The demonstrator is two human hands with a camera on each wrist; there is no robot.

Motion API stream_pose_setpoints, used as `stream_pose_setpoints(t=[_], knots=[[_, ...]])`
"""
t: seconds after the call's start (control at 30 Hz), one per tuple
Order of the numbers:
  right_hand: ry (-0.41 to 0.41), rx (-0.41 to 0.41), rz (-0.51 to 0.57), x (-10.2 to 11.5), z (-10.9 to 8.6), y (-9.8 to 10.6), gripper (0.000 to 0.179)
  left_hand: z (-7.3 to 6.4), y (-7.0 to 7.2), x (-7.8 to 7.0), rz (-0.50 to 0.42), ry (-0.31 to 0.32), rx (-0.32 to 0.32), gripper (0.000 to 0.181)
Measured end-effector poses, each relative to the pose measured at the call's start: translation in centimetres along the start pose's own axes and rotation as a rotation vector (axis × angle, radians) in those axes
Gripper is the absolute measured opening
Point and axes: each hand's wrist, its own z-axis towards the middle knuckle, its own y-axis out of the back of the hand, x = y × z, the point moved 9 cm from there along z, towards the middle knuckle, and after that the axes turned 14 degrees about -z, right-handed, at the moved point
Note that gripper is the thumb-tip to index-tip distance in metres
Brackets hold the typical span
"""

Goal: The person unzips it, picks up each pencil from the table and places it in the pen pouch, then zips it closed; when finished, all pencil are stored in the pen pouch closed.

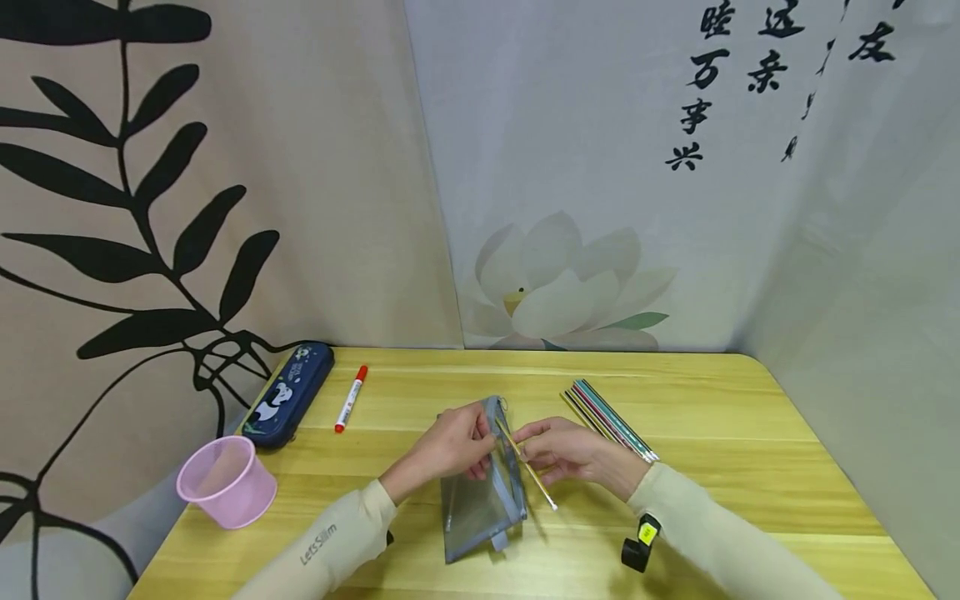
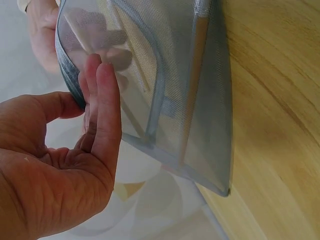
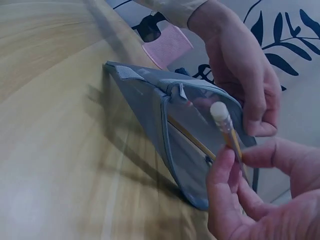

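Note:
A grey mesh zip pouch [image 1: 468, 521] stands tilted over the table, its mouth held apart. My left hand [image 1: 453, 442] pinches the pouch's edge between thumb and fingers, as the left wrist view shows. My right hand [image 1: 562, 450] pinches a yellow pencil [image 3: 232, 140] with a white eraser end, right beside the opening. In the head view that pencil slants across the pouch's right edge, eraser end toward me. Through the mesh in the left wrist view, a brownish pencil [image 2: 196, 70] and other slim sticks show inside. The held pencil's far tip is partly hidden by fingers.
Several coloured pencils [image 1: 611, 417] lie in a bundle behind my right hand. A red-capped marker [image 1: 351, 400], a dark blue pencil case [image 1: 288, 396] and a pink cup [image 1: 228, 483] stand or lie on the left. Curtains with prints hang behind the table.

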Motion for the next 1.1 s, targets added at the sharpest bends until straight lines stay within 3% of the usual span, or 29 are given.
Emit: stream_pose_setpoints(t=[0.17,0.73,0.9,1.1], knots=[[-0.022,-0.08,0.003,0.0,0.7,0.1,0.048,-0.1,-0.4,-0.1,-0.02,-0.003,0.019,0.008],[0.008,-0.198,-0.067,0.1,0.8,-0.8,0.038,0.3,-0.9,-0.3,-0.047,-0.013,0.056,0.008],[0.005,-0.231,-0.06,0.3,0.2,0.1,0.043,0.2,-0.7,-0.2,-0.046,-0.013,0.04,0.009],[0.016,-0.275,-0.079,0.3,-1.4,2.6,0.044,0.2,-0.7,-0.3,-0.036,-0.029,0.033,0.007]])
